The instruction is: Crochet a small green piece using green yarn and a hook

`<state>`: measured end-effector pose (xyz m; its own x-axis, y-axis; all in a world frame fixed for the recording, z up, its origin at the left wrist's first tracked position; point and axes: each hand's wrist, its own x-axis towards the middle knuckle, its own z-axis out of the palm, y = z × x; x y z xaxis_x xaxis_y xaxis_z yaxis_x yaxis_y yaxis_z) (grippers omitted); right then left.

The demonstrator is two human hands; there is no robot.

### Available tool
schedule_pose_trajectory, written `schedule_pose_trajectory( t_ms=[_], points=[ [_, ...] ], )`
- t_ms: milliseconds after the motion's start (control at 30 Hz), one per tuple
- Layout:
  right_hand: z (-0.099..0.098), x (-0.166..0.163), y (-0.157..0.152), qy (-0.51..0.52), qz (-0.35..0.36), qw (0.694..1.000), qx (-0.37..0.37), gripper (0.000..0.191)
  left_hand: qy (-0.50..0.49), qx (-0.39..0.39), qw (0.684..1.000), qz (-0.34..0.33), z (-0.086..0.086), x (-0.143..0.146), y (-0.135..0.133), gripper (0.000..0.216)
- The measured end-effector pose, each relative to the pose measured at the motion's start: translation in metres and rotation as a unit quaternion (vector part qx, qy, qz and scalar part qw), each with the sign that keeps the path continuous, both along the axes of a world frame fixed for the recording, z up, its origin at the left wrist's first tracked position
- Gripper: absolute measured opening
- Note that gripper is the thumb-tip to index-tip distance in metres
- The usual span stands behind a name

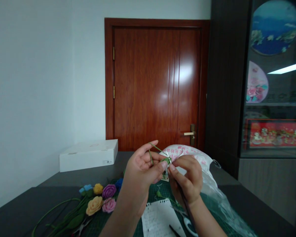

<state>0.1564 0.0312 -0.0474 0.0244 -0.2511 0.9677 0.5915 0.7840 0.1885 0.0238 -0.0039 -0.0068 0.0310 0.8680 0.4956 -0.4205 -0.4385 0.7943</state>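
Green yarn [151, 157] and small green piece [166, 160] at the left grip [146, 166], silver hook [169, 158] with dark handle [185, 200] in the right grip [186, 177], blue, yellow, purple, pink, cream flowers [109, 191] left of both grips, pink-printed white bag [179, 151] beyond right grip, grid-lined green mat [153, 196] below.

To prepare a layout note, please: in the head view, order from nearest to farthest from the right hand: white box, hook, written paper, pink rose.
1. Hook, in the right hand.
2. Written paper, below it.
3. Pink rose, left of paper.
4. White box, farther back left.
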Motion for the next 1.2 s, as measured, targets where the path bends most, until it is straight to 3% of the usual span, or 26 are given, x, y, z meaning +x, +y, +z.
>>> schedule_pose_trajectory(
  t_ms=[67, 167, 300, 367, 433, 500, 567, 633, 700, 733, 800, 867, 933, 967, 1033, 1100, 1200],
  points=[
    [0.0, -0.004, -0.004, -0.006, -0.042, 0.999, -0.014, 0.025, 0.016, 0.034, 0.998, 0.046, -0.002, 0.001, 0.003, 0.074],
    [0.005, -0.004, -0.014, -0.009, -0.039, 0.998, -0.046, 0.016, 0.054, 0.094, 0.991, 0.081, -0.003, -0.003, 0.008, 0.079],
    [0.015, 0.008, -0.025, 0.009, 0.043, 0.992, -0.12, 0.008, 0.116, 0.127, 0.982, 0.079, 0.002, -0.013, 0.009, 0.081],
    [0.021, 0.012, -0.027, 0.062, 0.136, 0.968, -0.201, 0.012, 0.128, 0.124, 0.983, 0.041, 0.006, -0.017, 0.006, 0.082],
    [0.025, 0.012, -0.027, 0.118, 0.288, 0.9, -0.304, 0.021, 0.121, 0.108, 0.987, -0.006, 0.011, -0.019, 0.002, 0.081],
    [0.029, 0.009, -0.024, 0.147, 0.445, 0.79, -0.394, 0.03, 0.105, 0.089, 0.989, -0.044, 0.013, -0.02, -0.001, 0.079],
    [0.029, 0.003, -0.022, 0.147, 0.54, 0.694, -0.452, 0.036, 0.086, 0.078, 0.991, -0.073, 0.014, -0.02, -0.003, 0.077],
    [0.028, -0.004, -0.02, 0.141, 0.58, 0.654, -0.464, 0.037, 0.069, 0.074, 0.99, -0.096, 0.014, -0.02, -0.004, 0.079],
    [0.026, -0.009, -0.018, 0.131, 0.587, 0.669, -0.436, 0.033, 0.059, 0.068, 0.991, -0.102, 0.013, -0.018, -0.006, 0.082],
    [0.025, -0.01, -0.017, 0.125, 0.577, 0.696, -0.409, 0.03, 0.055, 0.064, 0.991, -0.099, 0.013, -0.017, -0.007, 0.083],
    [0.022, -0.008, -0.016, 0.112, 0.504, 0.79, -0.331, 0.02, 0.045, 0.051, 0.994, -0.081, 0.012, -0.014, -0.01, 0.086],
    [0.019, -0.003, -0.015, 0.074, 0.349, 0.908, -0.221, 0.008, 0.025, 0.039, 0.997, -0.061, 0.011, -0.01, -0.011, 0.087],
    [0.016, 0.004, -0.016, 0.024, 0.185, 0.976, -0.114, 0.017, -0.01, 0.026, 0.997, -0.066, 0.009, -0.006, -0.012, 0.085],
    [0.014, 0.007, -0.016, 0.001, 0.136, 0.988, -0.074, 0.023, -0.024, 0.01, 0.996, -0.086, 0.009, -0.004, -0.012, 0.083],
    [0.012, 0.008, -0.017, -0.014, 0.137, 0.99, -0.034, 0.024, -0.035, -0.039, 0.986, -0.159, 0.008, -0.003, -0.011, 0.078],
    [0.012, 0.004, -0.018, 0.022, 0.23, 0.971, -0.056, 0.012, -0.028, -0.075, 0.971, -0.227, 0.009, -0.005, -0.01, 0.074],
    [0.015, -0.007, -0.021, 0.117, 0.414, 0.887, -0.167, 0.01, -0.019, -0.06, 0.963, -0.264, 0.012, -0.012, -0.009, 0.075]
  ],
)
